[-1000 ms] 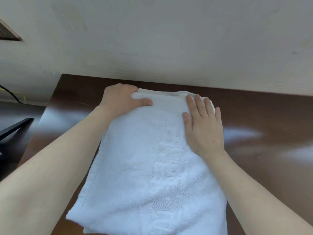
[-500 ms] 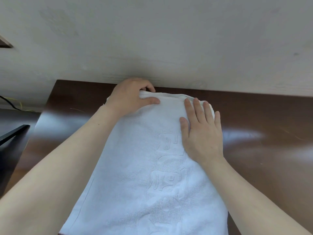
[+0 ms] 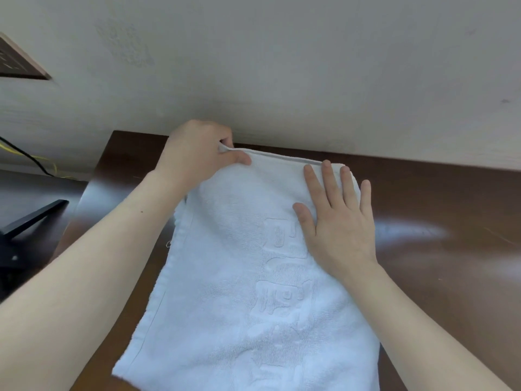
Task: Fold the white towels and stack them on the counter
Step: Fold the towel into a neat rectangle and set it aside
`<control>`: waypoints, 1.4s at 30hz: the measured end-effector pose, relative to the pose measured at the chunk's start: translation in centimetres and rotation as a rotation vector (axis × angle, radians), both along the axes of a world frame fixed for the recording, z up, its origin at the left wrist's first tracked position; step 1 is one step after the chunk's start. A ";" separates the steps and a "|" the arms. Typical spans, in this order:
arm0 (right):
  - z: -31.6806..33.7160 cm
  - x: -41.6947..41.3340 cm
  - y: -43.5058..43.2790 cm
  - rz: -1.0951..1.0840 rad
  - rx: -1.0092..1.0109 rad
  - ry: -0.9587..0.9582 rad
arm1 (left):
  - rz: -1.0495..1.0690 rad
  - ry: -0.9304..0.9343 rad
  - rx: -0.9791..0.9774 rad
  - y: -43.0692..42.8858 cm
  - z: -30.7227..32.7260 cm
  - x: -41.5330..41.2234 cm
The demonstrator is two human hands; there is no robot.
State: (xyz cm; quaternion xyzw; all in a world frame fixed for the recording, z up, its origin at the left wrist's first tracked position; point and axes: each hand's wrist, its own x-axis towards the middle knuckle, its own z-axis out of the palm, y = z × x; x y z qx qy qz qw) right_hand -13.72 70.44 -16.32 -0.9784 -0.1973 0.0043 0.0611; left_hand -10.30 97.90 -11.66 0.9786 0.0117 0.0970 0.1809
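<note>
Both bare forearms reach forward; the left hand (image 3: 197, 155) pinches the towel's (image 3: 239, 292) far left corner, thumb on top; the right hand (image 3: 337, 221) presses flat, fingers straight.

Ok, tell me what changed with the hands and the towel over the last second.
The left hand, already holding the white towel at its far-left corner, has tightened to a pinch grip and raised the far hem slightly, toward the wall. Nothing was let go. The right hand stays flat near the far-right corner; the towel still lies on the counter.
</note>
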 end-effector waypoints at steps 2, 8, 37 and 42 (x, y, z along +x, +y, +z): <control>-0.2 0.2 0.2 0.001 -0.021 0.012 | 0.087 0.107 0.085 0.3 -1.2 -0.1; -1.2 0.9 0.2 -0.046 0.012 0.057 | 0.225 0.194 0.172 0.0 -3.5 0.8; -0.7 0.5 0.8 -0.028 0.012 0.040 | 0.443 0.141 -0.089 1.3 -4.5 -2.1; 0.2 0.2 1.6 -0.038 0.023 0.016 | 0.446 0.121 -0.271 1.1 -3.8 -2.0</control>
